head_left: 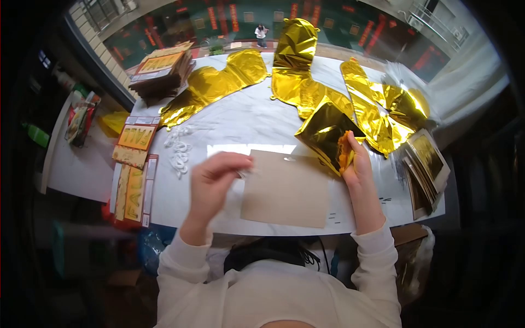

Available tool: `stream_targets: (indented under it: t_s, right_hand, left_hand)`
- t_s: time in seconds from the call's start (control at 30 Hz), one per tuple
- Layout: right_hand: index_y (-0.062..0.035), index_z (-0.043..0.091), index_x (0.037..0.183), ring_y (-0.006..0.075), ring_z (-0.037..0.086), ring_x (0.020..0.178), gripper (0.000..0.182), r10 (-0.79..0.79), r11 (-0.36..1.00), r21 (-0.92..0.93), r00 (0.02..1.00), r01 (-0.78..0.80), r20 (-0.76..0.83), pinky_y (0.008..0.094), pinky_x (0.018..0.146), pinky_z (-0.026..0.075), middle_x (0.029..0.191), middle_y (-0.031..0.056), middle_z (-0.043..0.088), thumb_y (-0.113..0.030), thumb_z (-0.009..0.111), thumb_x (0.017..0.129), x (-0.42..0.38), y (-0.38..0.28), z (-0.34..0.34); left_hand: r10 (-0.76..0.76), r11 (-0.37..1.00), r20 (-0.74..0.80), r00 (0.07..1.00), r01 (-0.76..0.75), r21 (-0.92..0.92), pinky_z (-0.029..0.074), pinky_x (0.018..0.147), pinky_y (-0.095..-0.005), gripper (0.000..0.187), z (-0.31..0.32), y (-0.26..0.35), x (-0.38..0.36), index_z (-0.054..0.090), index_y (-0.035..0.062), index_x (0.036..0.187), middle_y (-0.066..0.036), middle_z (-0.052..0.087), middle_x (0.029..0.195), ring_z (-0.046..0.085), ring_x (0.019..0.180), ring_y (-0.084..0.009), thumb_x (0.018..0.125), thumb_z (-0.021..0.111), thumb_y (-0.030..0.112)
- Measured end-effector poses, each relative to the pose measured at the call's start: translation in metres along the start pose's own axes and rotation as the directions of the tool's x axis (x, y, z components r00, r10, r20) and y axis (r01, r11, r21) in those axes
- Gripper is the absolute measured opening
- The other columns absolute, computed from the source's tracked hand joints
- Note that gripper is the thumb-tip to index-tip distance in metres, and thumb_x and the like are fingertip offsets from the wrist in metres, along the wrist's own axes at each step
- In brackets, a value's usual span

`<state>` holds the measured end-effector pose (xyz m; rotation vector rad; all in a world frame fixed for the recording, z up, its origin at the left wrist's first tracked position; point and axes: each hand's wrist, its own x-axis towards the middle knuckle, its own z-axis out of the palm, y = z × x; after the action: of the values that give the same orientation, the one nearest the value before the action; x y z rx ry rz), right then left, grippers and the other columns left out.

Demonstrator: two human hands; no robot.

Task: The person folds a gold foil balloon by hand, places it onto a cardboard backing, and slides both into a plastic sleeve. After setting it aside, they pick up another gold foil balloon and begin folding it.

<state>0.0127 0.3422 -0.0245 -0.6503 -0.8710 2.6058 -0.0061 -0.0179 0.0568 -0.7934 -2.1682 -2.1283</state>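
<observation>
My right hand grips a folded gold foil balloon, thumb and fingers closed at its right edge, where an orange-brown patch shows. To the left, my left hand is closed in a pinch above the left edge of a beige card. Something small and whitish shows at its fingertips, too blurred to name. The card lies flat on the white marbled table. Beyond my left hand lies a loose group of white coiled strings or ribbons.
Flattened gold foil balloons spread across the back. Printed "FALL" packages lie at the left, below a taller stack. At the right edge, card packs lean near clear plastic bags. A window lies beyond the table.
</observation>
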Motion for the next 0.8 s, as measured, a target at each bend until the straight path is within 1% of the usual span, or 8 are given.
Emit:
stream_targets:
  t_s: [0.03, 0.13, 0.2, 0.33, 0.4, 0.53, 0.6, 0.8]
  right_hand:
    - [-0.0095, 0.072, 0.113, 0.0168, 0.073, 0.101, 0.013, -0.011, 1.000, -0.002, 1.000, 0.011, -0.013, 0.0337, 0.096, 0.058, 0.108, 0.0030, 0.077, -0.018, 0.072, 0.103, -0.002, -0.001, -0.001]
    - [-0.0093, 0.073, 0.109, 0.0176, 0.073, 0.101, 0.013, 0.011, 1.000, -0.006, 1.000, -0.011, 0.009, 0.0357, 0.096, 0.058, 0.106, 0.0033, 0.077, -0.019, 0.074, 0.102, -0.004, 0.000, 0.004]
    - [-0.0090, 0.073, 0.108, 0.0175, 0.073, 0.100, 0.012, 0.013, 1.000, -0.004, 1.000, -0.013, -0.010, 0.0358, 0.096, 0.058, 0.106, 0.0036, 0.077, -0.019, 0.073, 0.102, -0.002, 0.000, 0.002]
    - [-0.0089, 0.073, 0.108, 0.0160, 0.072, 0.098, 0.012, 0.037, 0.998, -0.043, 0.999, -0.035, 0.037, 0.0338, 0.092, 0.057, 0.105, 0.0039, 0.077, -0.019, 0.074, 0.101, -0.021, -0.005, 0.024]
    - [-0.0089, 0.073, 0.108, 0.0152, 0.072, 0.097, 0.012, 0.031, 0.997, -0.075, 0.998, -0.026, 0.056, 0.0326, 0.091, 0.057, 0.104, 0.0038, 0.076, -0.019, 0.074, 0.101, -0.031, -0.005, 0.031]
    - [-0.0080, 0.073, 0.109, 0.0137, 0.072, 0.095, 0.013, -0.027, 0.979, -0.200, 0.997, 0.042, 0.076, 0.0291, 0.088, 0.057, 0.103, 0.0031, 0.076, -0.017, 0.075, 0.100, -0.033, -0.010, 0.039]
    - [-0.0073, 0.074, 0.109, 0.0136, 0.072, 0.095, 0.012, 0.012, 0.987, -0.162, 0.998, -0.001, 0.066, 0.0279, 0.087, 0.057, 0.103, 0.0032, 0.077, -0.015, 0.075, 0.100, -0.029, -0.018, 0.035]
    - [-0.0065, 0.074, 0.109, 0.0156, 0.074, 0.094, 0.012, 0.106, 0.992, -0.079, 0.982, -0.095, 0.155, 0.0288, 0.088, 0.059, 0.102, 0.0038, 0.077, -0.016, 0.073, 0.102, -0.071, -0.039, 0.033]
  left_hand:
    - [0.087, 0.992, 0.101, 0.991, -0.095, 0.082, 0.061, 0.084, -0.0295, 0.032, 0.016, -0.003, -0.004, 0.078, -0.0017, 0.108, -0.015, 0.077, 0.114, 0.075, 0.096, -0.0202, 0.088, 0.058, -0.017]
    - [0.019, 0.948, 0.244, 0.970, -0.095, 0.303, 0.060, 0.092, -0.0318, 0.034, 0.050, -0.006, -0.020, 0.077, -0.0006, 0.110, -0.017, 0.076, 0.119, 0.075, 0.106, -0.0269, 0.087, 0.058, -0.018]
    - [0.135, 0.870, 0.447, 0.884, -0.321, 0.373, 0.057, 0.097, -0.0343, 0.038, 0.063, -0.020, -0.029, 0.076, 0.0003, 0.114, -0.018, 0.073, 0.125, 0.072, 0.115, -0.0328, 0.085, 0.058, -0.018]
    - [0.152, 0.853, 0.483, 0.863, -0.361, 0.376, 0.056, 0.100, -0.0383, 0.036, 0.053, -0.018, -0.042, 0.075, 0.0007, 0.115, -0.018, 0.070, 0.133, 0.068, 0.123, -0.0375, 0.086, 0.061, -0.015]
    - [0.048, 0.907, 0.372, 0.927, -0.196, 0.372, 0.056, 0.101, -0.0406, 0.032, 0.043, -0.005, -0.044, 0.075, 0.0021, 0.115, -0.018, 0.068, 0.136, 0.066, 0.125, -0.0385, 0.087, 0.066, -0.010]
    - [-0.015, 0.936, 0.276, 0.961, -0.084, 0.343, 0.055, 0.103, -0.0417, 0.027, 0.049, -0.002, -0.040, 0.075, 0.0031, 0.113, -0.017, 0.068, 0.138, 0.064, 0.128, -0.0386, 0.087, 0.072, -0.003]
    - [0.147, 0.822, 0.419, 0.896, -0.346, 0.451, 0.054, 0.102, -0.0401, 0.023, 0.061, -0.006, -0.029, 0.075, 0.0030, 0.111, -0.016, 0.068, 0.137, 0.064, 0.125, -0.0378, 0.088, 0.072, -0.001]
    - [0.086, 0.874, 0.615, 0.784, -0.356, 0.332, 0.056, 0.094, -0.0394, 0.021, 0.063, -0.025, -0.011, 0.075, 0.0021, 0.110, -0.014, 0.072, 0.122, 0.068, 0.111, -0.0342, 0.089, 0.071, -0.002]
